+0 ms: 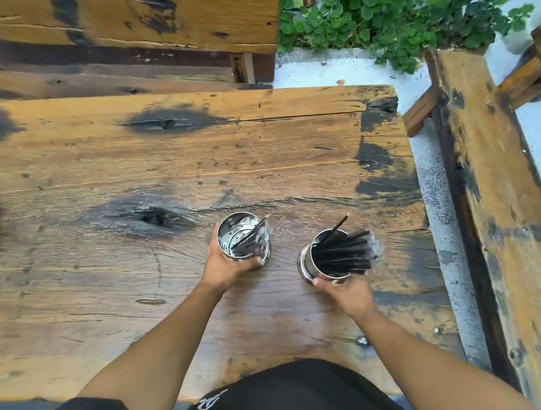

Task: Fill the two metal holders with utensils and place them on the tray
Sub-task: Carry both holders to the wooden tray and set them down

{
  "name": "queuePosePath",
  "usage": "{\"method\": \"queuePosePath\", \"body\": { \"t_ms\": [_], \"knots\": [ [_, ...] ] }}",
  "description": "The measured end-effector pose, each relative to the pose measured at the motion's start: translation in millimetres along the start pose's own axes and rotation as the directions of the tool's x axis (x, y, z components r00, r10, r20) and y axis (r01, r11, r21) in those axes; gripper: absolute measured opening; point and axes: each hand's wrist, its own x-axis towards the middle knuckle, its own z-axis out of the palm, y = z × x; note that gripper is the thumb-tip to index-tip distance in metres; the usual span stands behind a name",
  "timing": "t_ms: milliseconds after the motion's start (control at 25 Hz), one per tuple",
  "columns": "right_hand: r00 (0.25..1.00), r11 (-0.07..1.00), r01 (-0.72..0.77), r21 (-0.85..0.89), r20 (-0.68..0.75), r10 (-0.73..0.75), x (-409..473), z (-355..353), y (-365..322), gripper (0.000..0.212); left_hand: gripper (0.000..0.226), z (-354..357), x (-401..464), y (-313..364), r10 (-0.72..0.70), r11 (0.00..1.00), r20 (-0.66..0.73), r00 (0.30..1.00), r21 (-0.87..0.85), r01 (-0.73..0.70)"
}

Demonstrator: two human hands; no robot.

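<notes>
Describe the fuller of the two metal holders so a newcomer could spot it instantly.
On the big weathered wooden table, look near its right end, just ahead of the person. Two shiny metal cups stand side by side, each with a hand on it. The fuller holder is under the right hand, crammed with black sticks; the left holder has only a few.

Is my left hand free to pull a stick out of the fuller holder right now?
Probably not: the left hand is wrapped around the emptier holder, while the right hand grips the fuller holder. Its black sticks stand uncovered.
</notes>
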Motion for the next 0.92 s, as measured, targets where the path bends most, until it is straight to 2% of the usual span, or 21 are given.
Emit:
{"method": "queuePosePath", "body": {
  "t_ms": [80, 320, 400, 520, 600, 760, 920],
  "knots": [
    [1.000, 1.000, 0.014, 0.009, 0.023, -0.014, 1, 0, -1, 0.052, 0.095, 4, 1, 4, 0.007, 0.999, 0.025, 1.000, -0.039, -0.006],
    [0.999, 0.998, 0.037, 0.046, 0.014, -0.038, -1, 2, -2, 0.051, 0.095, 9, 3, -2, -0.013, 0.996, 0.018, 1.000, -0.093, 0.015],
    [0.998, 0.996, 0.067, 0.062, -0.002, -0.067, -8, 0, -8, 0.059, 0.095, 7, 1, -4, -0.002, 0.992, 0.006, 1.000, -0.126, 0.003],
    [0.995, 0.992, 0.103, 0.075, 0.001, -0.104, -11, 3, -7, 0.088, 0.092, 4, -10, -6, 0.001, 0.988, -0.024, 1.000, -0.155, -0.005],
    [0.992, 0.991, 0.124, 0.044, 0.018, -0.125, -11, 7, -5, 0.087, 0.088, -1, -21, -10, 0.006, 0.985, -0.044, 0.999, -0.170, -0.013],
    [0.982, 0.983, 0.175, -0.050, 0.076, -0.171, -10, 25, 9, 0.085, 0.097, -20, -52, -25, 0.016, 0.982, -0.102, 0.995, -0.188, -0.035],
    [0.962, 0.963, 0.248, -0.101, 0.144, -0.233, -10, 56, 10, 0.088, 0.103, -40, -97, -48, -0.048, 0.969, -0.201, 0.978, -0.246, -0.003]
  ]
}}
